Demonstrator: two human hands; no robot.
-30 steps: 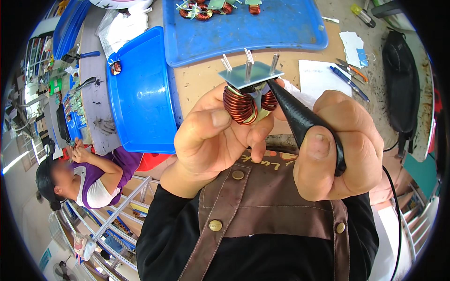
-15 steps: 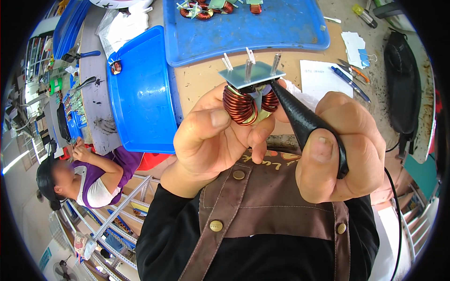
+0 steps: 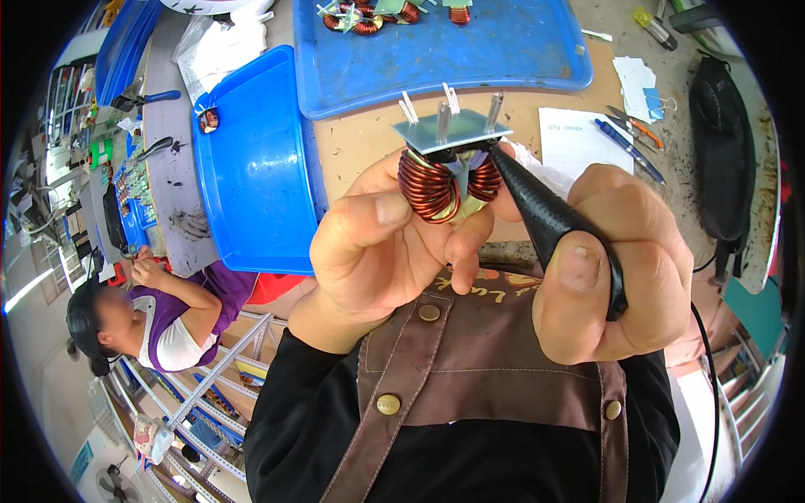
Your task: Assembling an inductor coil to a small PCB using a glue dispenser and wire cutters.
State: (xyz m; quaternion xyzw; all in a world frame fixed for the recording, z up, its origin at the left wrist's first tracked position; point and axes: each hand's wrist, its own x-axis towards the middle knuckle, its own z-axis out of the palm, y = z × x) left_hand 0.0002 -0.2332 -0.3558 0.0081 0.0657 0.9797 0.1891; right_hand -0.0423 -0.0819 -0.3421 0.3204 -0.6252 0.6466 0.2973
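My left hand (image 3: 369, 243) holds a copper-wound toroidal coil (image 3: 429, 189) from below and the side, between thumb and fingers. A pale green square plate (image 3: 453, 129) sits on top of the coil, with several pairs of metal leads standing up from it. My right hand (image 3: 616, 264) grips a black tapered cone (image 3: 545, 205), which looks like a squeeze bag, in its closed fingers. The cone's tip meets the right underside of the plate, beside the coil. Dark material shows between plate and coil. What lies behind the coil is hidden.
Behind the coil lies a blue tray (image 3: 453, 63) with several similar coils. A second blue tray (image 3: 251, 184) at the left holds one coil (image 3: 207, 120). To the right are paper (image 3: 579, 138), a blue pen (image 3: 629, 151) and orange-handled pliers (image 3: 644, 134). A co-worker (image 3: 176, 310) sits at far left.
Both hands hold almost the same pose. The cone's tip stays at the plate's right underside, and the whole grip has shifted only very slightly.
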